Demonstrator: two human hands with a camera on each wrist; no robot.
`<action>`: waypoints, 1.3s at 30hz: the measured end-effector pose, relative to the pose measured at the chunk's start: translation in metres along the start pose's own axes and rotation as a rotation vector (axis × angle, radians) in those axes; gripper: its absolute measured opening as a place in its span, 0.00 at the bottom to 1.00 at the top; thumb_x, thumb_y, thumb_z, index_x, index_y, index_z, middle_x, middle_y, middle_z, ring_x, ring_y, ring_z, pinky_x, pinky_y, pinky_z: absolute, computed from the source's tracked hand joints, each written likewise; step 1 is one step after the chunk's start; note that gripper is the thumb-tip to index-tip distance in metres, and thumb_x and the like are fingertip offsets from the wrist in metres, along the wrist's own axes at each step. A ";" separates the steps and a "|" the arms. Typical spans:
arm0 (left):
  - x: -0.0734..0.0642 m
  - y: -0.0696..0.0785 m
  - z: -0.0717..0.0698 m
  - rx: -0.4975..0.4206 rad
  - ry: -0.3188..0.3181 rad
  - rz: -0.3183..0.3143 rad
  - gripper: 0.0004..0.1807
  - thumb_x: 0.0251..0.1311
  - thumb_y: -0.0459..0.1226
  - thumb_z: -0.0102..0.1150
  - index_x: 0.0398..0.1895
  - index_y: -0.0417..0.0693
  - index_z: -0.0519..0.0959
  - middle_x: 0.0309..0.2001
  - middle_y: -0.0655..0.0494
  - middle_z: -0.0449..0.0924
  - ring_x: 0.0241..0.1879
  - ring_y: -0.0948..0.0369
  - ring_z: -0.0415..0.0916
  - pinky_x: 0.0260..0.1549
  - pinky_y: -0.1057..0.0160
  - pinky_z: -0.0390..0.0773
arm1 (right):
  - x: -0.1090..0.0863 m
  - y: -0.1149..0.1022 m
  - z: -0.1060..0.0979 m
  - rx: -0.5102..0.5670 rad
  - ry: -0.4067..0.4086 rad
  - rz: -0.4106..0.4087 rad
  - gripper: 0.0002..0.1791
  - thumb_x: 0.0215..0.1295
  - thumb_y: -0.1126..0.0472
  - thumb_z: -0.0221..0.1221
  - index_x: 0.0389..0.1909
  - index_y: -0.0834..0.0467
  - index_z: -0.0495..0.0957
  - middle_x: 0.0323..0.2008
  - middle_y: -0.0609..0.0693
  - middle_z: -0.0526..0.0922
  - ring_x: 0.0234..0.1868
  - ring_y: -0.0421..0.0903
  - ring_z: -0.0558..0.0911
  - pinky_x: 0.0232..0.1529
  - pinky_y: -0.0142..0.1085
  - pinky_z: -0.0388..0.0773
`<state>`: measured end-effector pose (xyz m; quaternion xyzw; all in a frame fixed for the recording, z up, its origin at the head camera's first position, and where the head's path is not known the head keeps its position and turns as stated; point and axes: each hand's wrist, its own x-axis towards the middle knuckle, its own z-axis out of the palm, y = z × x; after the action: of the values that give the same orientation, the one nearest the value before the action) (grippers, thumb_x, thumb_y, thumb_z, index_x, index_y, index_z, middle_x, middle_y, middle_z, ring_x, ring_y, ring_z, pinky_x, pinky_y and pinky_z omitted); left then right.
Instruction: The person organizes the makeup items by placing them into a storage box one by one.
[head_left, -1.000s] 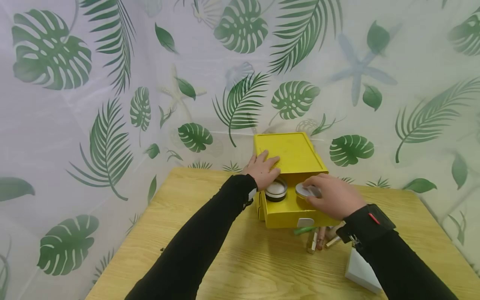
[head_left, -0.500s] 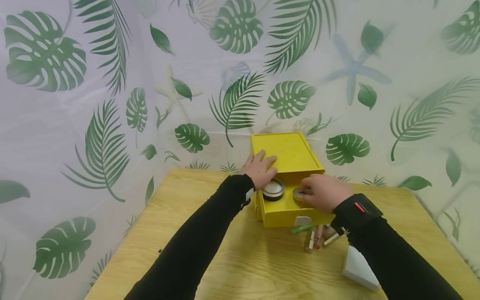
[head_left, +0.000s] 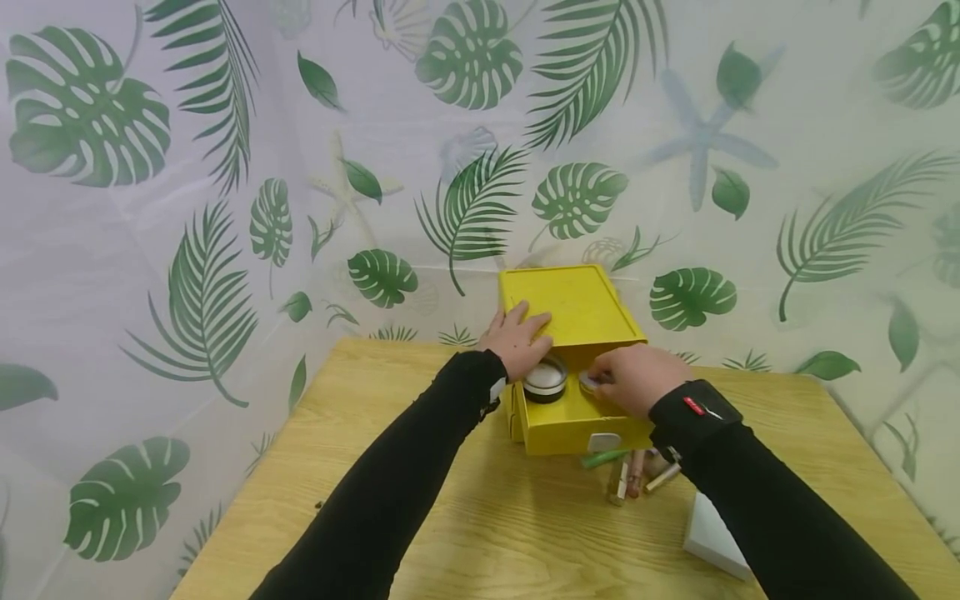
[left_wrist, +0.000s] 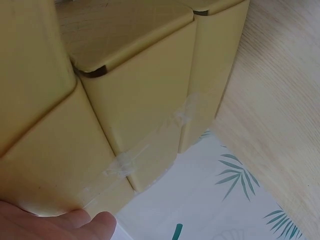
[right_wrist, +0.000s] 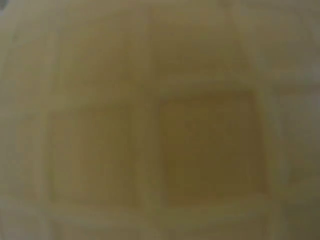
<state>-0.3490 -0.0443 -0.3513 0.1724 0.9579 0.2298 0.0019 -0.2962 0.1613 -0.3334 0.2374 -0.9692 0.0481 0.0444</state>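
A yellow box (head_left: pixel 570 304) stands at the back of the table with its drawer (head_left: pixel 562 437) pulled out toward me. My left hand (head_left: pixel 517 340) rests on the box's top left edge, fingers spread; in the left wrist view its fingertips (left_wrist: pixel 102 225) lie along the box's side. A round jar (head_left: pixel 545 379) with a white top and black base sits in the drawer's left part. To its right, my right hand (head_left: pixel 637 379) reaches into the drawer and pinches a small round container (head_left: pixel 588 382) with a pale rim. The fingers cover most of that container.
Several slim tubes, among them a green tube (head_left: pixel 602 459) and a pinkish tube (head_left: pixel 636 473), lie before the drawer. A white box (head_left: pixel 716 537) is beside my right forearm. A leaf-printed sheet (head_left: pixel 360 150) hangs behind the table (head_left: pixel 480 533).
My right hand has moved left and slightly down in the drawer with the small round container, closer to the jar. The left hand stays on the box. The head view has shifted a little.
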 end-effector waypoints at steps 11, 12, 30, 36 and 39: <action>-0.001 -0.001 -0.002 0.000 0.004 0.003 0.26 0.72 0.51 0.36 0.72 0.62 0.59 0.74 0.52 0.43 0.70 0.45 0.36 0.67 0.45 0.50 | 0.006 -0.002 0.003 -0.092 0.019 0.004 0.11 0.59 0.55 0.65 0.42 0.51 0.85 0.30 0.46 0.83 0.26 0.44 0.75 0.33 0.46 0.79; -0.001 -0.001 -0.002 0.001 0.006 0.005 0.26 0.72 0.51 0.36 0.72 0.62 0.59 0.74 0.52 0.43 0.70 0.45 0.36 0.67 0.45 0.50 | 0.007 -0.001 0.004 -0.099 0.018 0.007 0.11 0.59 0.55 0.65 0.42 0.51 0.85 0.29 0.46 0.83 0.26 0.45 0.75 0.33 0.46 0.79; -0.002 -0.001 -0.002 0.005 0.011 0.022 0.26 0.72 0.51 0.36 0.72 0.61 0.59 0.74 0.52 0.44 0.69 0.45 0.37 0.67 0.45 0.51 | 0.011 0.006 0.012 -0.196 0.029 -0.016 0.04 0.56 0.63 0.66 0.29 0.51 0.80 0.18 0.45 0.74 0.20 0.45 0.71 0.23 0.43 0.76; -0.002 -0.001 -0.001 -0.006 0.008 0.026 0.26 0.72 0.51 0.36 0.72 0.62 0.59 0.74 0.52 0.44 0.69 0.44 0.36 0.67 0.44 0.51 | 0.011 0.009 0.010 -0.110 -0.001 0.031 0.04 0.58 0.60 0.63 0.35 0.49 0.82 0.23 0.45 0.77 0.24 0.46 0.72 0.27 0.42 0.73; -0.002 -0.001 0.000 -0.007 0.010 0.023 0.26 0.71 0.51 0.36 0.71 0.62 0.59 0.74 0.53 0.44 0.69 0.44 0.36 0.66 0.44 0.51 | 0.008 0.010 0.008 -0.050 0.010 0.016 0.10 0.58 0.60 0.61 0.40 0.50 0.84 0.29 0.46 0.81 0.27 0.46 0.74 0.30 0.43 0.74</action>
<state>-0.3476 -0.0456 -0.3517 0.1821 0.9550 0.2339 -0.0050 -0.3085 0.1657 -0.3407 0.2281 -0.9718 0.0254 0.0550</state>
